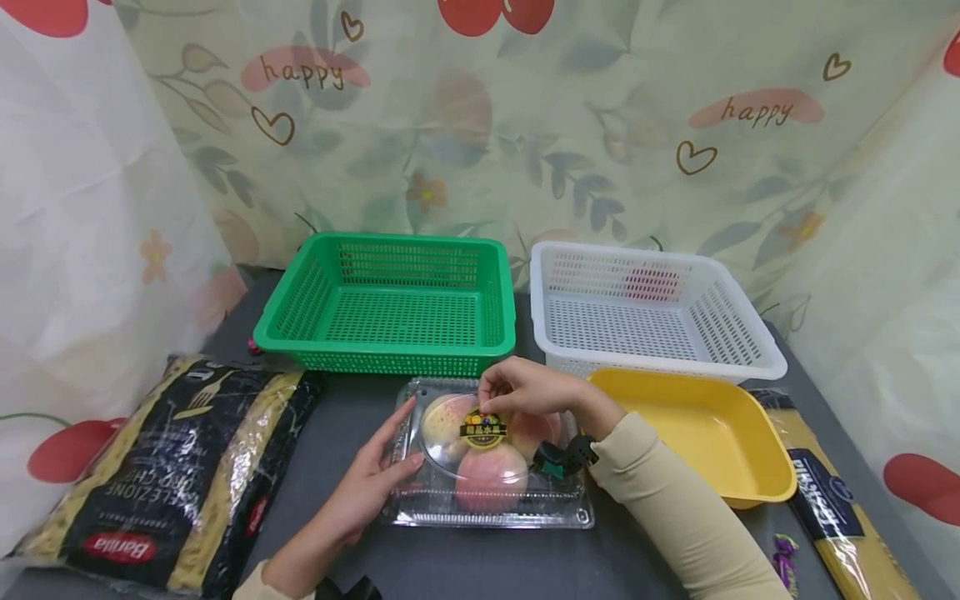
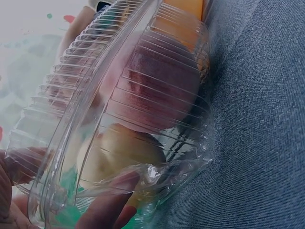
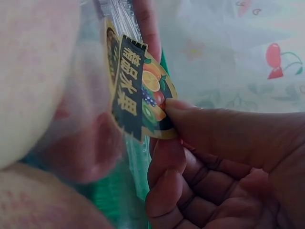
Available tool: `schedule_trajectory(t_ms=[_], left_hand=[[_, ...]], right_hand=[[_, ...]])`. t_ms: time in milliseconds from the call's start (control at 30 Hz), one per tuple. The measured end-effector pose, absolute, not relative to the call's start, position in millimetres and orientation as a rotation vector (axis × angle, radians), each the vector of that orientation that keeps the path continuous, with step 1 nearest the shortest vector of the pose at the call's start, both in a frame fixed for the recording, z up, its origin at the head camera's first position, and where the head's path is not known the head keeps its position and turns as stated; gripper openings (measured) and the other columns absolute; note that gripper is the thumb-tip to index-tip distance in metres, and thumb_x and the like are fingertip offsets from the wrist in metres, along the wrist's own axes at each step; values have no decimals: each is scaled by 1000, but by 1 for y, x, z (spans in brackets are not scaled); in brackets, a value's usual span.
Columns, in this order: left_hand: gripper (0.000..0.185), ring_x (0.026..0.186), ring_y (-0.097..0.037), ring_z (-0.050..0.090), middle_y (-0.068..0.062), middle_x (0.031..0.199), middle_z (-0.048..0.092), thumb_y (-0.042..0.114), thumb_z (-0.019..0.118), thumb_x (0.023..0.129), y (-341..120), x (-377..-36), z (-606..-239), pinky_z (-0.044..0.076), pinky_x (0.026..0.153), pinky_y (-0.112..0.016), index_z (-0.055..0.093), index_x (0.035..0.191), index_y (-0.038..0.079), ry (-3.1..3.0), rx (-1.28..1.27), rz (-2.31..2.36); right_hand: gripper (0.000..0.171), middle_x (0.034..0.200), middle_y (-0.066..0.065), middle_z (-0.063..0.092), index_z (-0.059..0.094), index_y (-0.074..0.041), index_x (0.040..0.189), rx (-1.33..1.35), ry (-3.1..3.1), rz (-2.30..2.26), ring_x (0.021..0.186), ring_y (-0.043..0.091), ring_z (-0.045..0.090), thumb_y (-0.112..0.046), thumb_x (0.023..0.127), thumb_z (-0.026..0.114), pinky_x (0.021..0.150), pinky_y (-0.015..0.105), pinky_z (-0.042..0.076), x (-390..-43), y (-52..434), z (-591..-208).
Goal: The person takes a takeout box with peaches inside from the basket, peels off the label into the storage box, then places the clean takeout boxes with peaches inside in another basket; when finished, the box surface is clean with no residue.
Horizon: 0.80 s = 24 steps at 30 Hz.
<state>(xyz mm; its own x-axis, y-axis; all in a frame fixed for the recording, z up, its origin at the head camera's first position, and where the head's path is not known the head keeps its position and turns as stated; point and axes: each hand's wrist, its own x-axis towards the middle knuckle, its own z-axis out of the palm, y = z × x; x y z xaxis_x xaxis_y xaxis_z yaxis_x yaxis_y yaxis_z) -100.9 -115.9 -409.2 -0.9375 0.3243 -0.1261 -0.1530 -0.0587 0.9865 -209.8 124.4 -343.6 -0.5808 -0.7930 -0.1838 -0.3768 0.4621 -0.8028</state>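
Note:
A clear plastic clamshell box (image 1: 525, 510) lies in the middle of the table with several peaches (image 1: 491, 477) inside. On its lid is a round black-and-gold fruit sticker (image 1: 483, 428). My right hand (image 1: 536, 387) pinches the sticker's edge between thumb and forefinger; in the right wrist view that edge of the sticker (image 3: 152, 95) stands up from the lid. At the box's left side, my left hand (image 1: 375, 475) holds it, with the thumb over the lid and fingers along the side. The left wrist view shows a fingertip (image 2: 112, 200) against the side wall.
Behind the box stand a green basket (image 1: 390, 362) and a white basket (image 1: 660, 358). A yellow tub (image 1: 690, 433) is at the right, near a pasta packet (image 1: 832, 500) and a purple-wrapped candy (image 1: 784, 560). A large Barilla bag (image 1: 165, 483) lies at the left.

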Motion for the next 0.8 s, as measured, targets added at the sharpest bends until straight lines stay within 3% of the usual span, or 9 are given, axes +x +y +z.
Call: schedule_trajectory(t_ms=[400,800], left_hand=[[73,101,-26,60,-22,153,13,0,51,91,-115,-101,-410,57,80,-43,15,151,24,1906,186,2067],[72,97,-27,61,-23,148,24,-2,53,89,-113,-101,-410,59,75,-39,24,149,26,1955,105,2102]], right_hand=[[11,75,1,57,61,1,86,-961,2110,-1073,65,15,48,-8,91,58,56,20,42,-213,127,-346],[12,76,1,58,59,4,87,-919,2096,-1178,66,11,50,-7,91,57,59,20,46,-217,130,-346]])
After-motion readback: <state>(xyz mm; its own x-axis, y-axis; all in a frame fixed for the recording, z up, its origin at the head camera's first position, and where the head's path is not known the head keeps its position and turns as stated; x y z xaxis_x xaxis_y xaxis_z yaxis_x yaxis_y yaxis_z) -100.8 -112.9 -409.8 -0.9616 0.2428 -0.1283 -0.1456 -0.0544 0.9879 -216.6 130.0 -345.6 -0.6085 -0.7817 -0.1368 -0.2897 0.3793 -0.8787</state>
